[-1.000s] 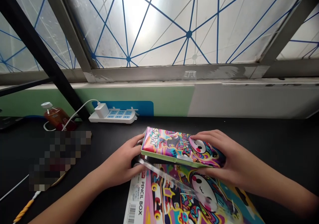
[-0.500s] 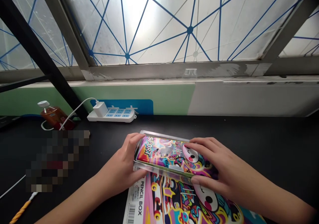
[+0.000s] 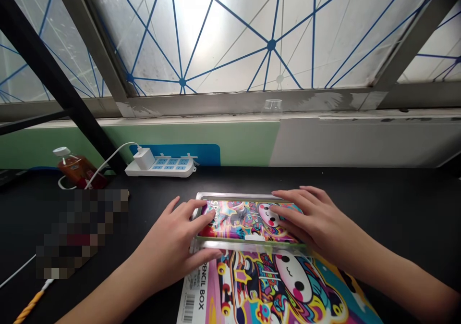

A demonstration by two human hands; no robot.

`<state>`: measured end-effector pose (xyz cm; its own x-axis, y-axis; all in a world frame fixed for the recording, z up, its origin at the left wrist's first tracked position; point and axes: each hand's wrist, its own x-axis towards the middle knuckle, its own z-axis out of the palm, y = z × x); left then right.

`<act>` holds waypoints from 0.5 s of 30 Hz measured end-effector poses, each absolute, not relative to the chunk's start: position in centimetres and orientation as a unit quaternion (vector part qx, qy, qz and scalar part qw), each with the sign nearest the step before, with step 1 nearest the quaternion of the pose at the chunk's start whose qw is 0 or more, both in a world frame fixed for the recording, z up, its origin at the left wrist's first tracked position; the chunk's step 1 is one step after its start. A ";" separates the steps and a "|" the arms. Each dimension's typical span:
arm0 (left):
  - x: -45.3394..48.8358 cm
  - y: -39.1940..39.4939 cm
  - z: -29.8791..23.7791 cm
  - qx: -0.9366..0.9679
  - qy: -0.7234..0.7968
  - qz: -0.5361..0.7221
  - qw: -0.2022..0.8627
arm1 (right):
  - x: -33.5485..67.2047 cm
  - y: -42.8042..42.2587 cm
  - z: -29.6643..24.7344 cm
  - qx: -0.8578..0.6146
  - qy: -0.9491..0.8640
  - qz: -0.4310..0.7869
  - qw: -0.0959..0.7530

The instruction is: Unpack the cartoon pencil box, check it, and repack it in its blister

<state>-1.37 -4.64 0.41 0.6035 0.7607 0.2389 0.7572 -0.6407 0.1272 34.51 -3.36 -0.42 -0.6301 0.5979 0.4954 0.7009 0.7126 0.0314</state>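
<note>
A colourful pencil box (image 3: 237,218) with a white cartoon face sits in a clear plastic tray (image 3: 230,245). The tray lies across a larger printed package (image 3: 259,285) marked "PENCIL BOX", along its far edge. At the tray's left end, my left hand (image 3: 180,232) has its fingers spread, the fingertips on the box and tray edge, the thumb stretched along the near side. My right hand (image 3: 309,218) rests over the right end, fingers stretched out and apart on the box top. That end of the box is partly hidden by it.
On the black table (image 3: 392,208) a white power strip (image 3: 162,168) with a charger stands near the wall. A bottle (image 3: 81,168) of reddish drink is at the back left, near a white cable. A yellow twisted cord (image 3: 30,305) lies at front left, below a blurred-out patch.
The box and tray have gone from slightly tilted to level and flatter on the package. My left fingers have spread apart. My right thumb has come off the tray's near edge.
</note>
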 end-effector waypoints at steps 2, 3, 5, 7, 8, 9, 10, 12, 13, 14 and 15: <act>-1.3 -4.9 0.4 0.895 0.425 0.133 -0.014 | 34.9 -2.8 -0.3 -0.351 -0.897 -0.130 0.235; -1.3 -5.0 0.4 0.895 0.426 0.130 -0.017 | 35.1 -2.7 -0.1 -0.350 -0.900 -0.118 0.232; -1.3 -5.0 0.3 0.895 0.425 0.134 -0.013 | 35.3 -2.6 0.3 -0.348 -0.908 -0.077 0.219; -1.3 -4.8 0.3 0.893 0.425 0.148 -0.006 | 35.5 -2.7 0.6 -0.351 -0.914 -0.035 0.201; -1.3 -4.7 0.3 0.891 0.427 0.155 -0.001 | 35.6 -2.8 0.8 -0.354 -0.916 -0.017 0.189; -1.3 -4.6 0.3 0.888 0.429 0.163 0.005 | 35.7 -2.8 0.9 -0.359 -0.916 0.000 0.176; -1.2 -4.5 0.4 0.885 0.434 0.171 0.014 | 35.9 -2.8 1.1 -0.366 -0.916 0.015 0.165; -1.2 -4.3 0.4 0.876 0.445 0.183 0.038 | 36.3 -2.8 1.3 -0.385 -0.910 0.044 0.144; -1.1 -4.3 0.4 0.871 0.451 0.186 0.053 | 36.5 -2.7 1.4 -0.395 -0.907 0.059 0.135; -1.0 -4.3 0.4 0.868 0.455 0.187 0.068 | 36.6 -2.7 1.5 -0.404 -0.903 0.073 0.125; -1.0 -4.3 0.4 0.865 0.457 0.187 0.086 | 36.8 -2.6 1.6 -0.410 -0.901 0.085 0.113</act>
<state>-0.98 -4.34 0.43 0.5122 0.8232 0.2449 0.7592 -0.5672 0.3191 36.80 -2.60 1.65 -0.6377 0.7584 0.1350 0.7200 0.6491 -0.2454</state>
